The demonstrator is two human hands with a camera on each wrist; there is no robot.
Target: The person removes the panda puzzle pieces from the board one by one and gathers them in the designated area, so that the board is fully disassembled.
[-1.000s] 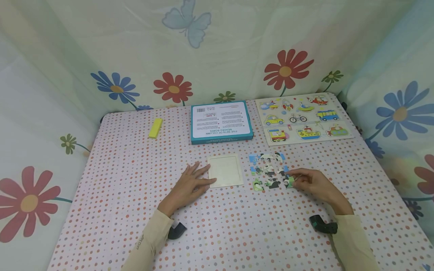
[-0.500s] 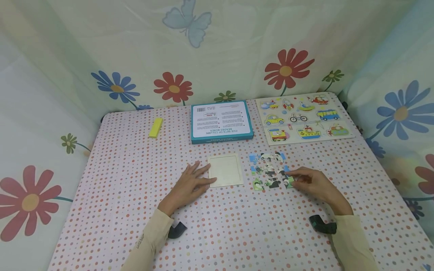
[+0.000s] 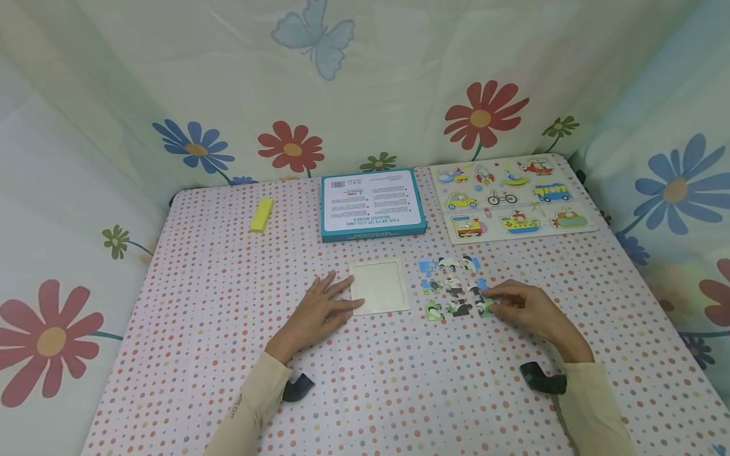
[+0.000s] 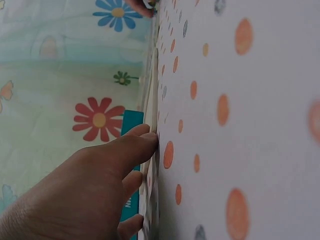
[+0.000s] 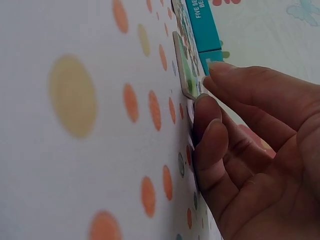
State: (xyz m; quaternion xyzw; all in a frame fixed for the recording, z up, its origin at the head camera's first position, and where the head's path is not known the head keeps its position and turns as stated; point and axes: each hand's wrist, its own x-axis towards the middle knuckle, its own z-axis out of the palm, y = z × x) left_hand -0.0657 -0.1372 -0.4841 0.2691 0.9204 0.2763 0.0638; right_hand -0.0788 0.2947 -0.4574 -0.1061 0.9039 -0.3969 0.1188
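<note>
A pale square puzzle tray (image 3: 379,288) lies bare at the middle of the table. The left hand (image 3: 313,311) rests at its left edge, fingers spread, with fingertips on the rim; the left wrist view shows the thumb (image 4: 142,145) low against the tabletop. Right of the tray lies a panda jigsaw puzzle (image 3: 453,288), its pieces laid out close together with small gaps. The right hand (image 3: 527,308) touches its right side, fingers loosely bent. In the right wrist view, a fingertip (image 5: 206,102) meets the corner of a green puzzle piece (image 5: 186,70) lying flat on the table.
Behind the tray lies a teal-edged box (image 3: 373,206) with printed text. A vehicle peg puzzle board (image 3: 496,209) is at the back right. A yellow block (image 3: 262,215) lies at the back left. Flowered curtains (image 3: 365,82) surround the dotted table (image 3: 217,272).
</note>
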